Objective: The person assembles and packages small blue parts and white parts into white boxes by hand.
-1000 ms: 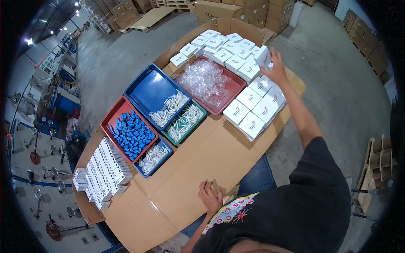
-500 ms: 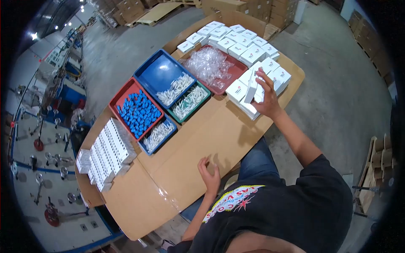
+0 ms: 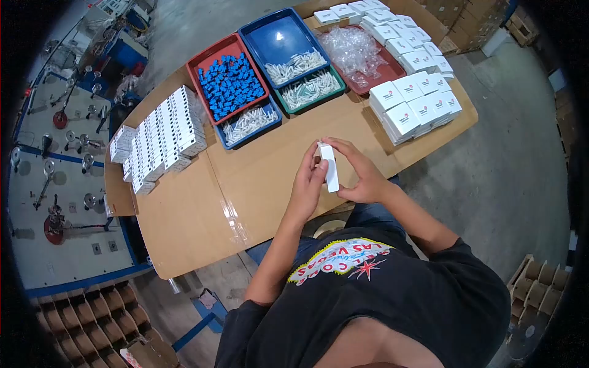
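Here in the centre of the frame, both bare hands are gripping a slim white cardboard box (image 3: pixel 329 168), holding it above the brown cardboard table surface (image 3: pixel 264 178) with a long narrow side showing. The left hand (image 3: pixel 307 187) is keeping its fingers narrow, thumb pressing against the box's left side and fingertips reaching near its upper end. The right hand (image 3: pixel 365 181) is spanning the box lengthwise, its fingers curving over the top and its thumb bracing near the lower end.

Just right of centre, a stacked block of white square boxes with small red logos (image 3: pixel 417 110) is sitting near the table's edge, and more white logo boxes (image 3: pixel 408 43) are filling the upper right. Between those and the trays, a red plastic tray (image 3: pixel 392 69) is carrying a heap of clear plastic pieces (image 3: pixel 350 52).

At upper centre, a large blue tray (image 3: pixel 276 37) is holding small white pieces at its lower end, overlapping a green tray (image 3: pixel 322 101) bearing more of them. Left of these, another red tray (image 3: pixel 201 92) is brimming with small bright-blue pieces (image 3: pixel 230 86), a smaller blue tray (image 3: pixel 251 138) of white pieces showing beneath it. Over at left, rows of white blocks with dark openings (image 3: pixel 165 135) are standing packed together.
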